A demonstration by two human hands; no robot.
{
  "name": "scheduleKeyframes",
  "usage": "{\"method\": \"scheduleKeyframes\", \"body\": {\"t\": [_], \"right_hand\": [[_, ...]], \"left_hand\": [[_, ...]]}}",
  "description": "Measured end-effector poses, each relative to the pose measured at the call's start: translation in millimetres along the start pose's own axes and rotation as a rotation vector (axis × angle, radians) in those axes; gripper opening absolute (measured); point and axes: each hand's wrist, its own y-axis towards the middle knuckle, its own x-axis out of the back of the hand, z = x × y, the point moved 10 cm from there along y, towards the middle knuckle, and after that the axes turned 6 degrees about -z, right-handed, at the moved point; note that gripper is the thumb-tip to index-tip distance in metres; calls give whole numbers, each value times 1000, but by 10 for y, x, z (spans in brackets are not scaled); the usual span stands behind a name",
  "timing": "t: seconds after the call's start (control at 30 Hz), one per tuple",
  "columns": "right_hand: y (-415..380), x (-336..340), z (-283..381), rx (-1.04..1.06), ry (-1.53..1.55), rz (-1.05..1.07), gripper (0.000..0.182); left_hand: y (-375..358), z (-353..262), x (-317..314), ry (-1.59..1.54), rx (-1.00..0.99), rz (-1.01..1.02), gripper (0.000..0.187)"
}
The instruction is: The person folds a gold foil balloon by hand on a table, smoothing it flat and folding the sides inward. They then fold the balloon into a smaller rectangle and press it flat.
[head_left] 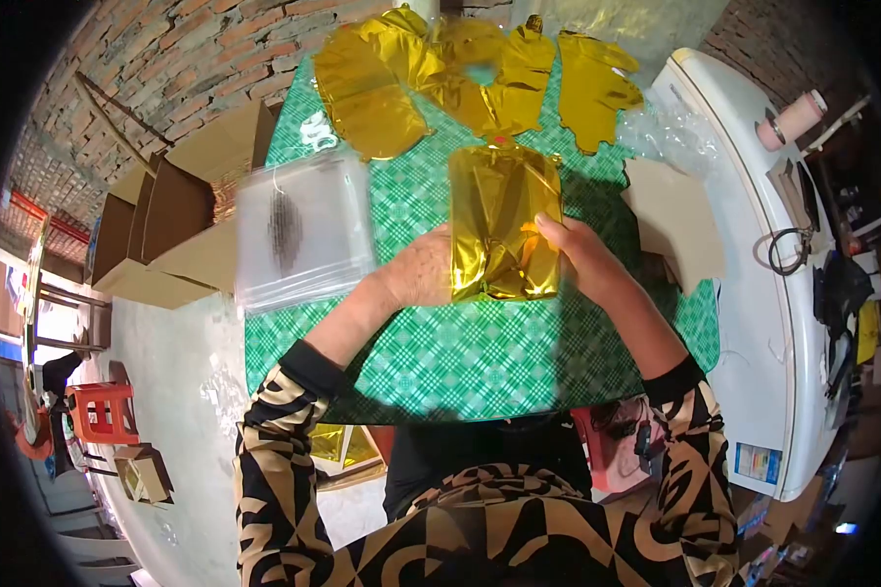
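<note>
Both hands grip a folded gold foil balloon (504, 225) over the middle of the table (460, 357): left hand (423, 269) mostly hidden behind it, right hand (579, 256) pinching its edge. No writing is legible; the clear plastic bags (301, 227) at the left edge are blurred.

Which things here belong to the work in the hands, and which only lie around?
In the work: folded gold foil piece, left hand, right hand.

Lying around: clear plastic bags, gold foil pile, cardboard box, tape roll.
</note>
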Motion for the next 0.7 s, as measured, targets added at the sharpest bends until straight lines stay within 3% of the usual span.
{"method": "scheduleKeyframes", "body": {"t": [0.33, 0.37, 0.47, 0.7], "right_hand": [[-626, -10, -112, 232, -268, -16, 58], [-663, -54, -70, 328, -339, -29, 50], [-689, -33, -80, 356, -604, -144, 38], [-577, 73, -183, 343, -590, -245, 26]], "left_hand": [[-6, 9, 33, -31, 19, -11, 40], [-13, 12, 10, -13, 21, 17, 39], [-36, 18, -26, 31, 15, 48, 37], [-100, 98, -125, 29, 40, 55, 37]]}}
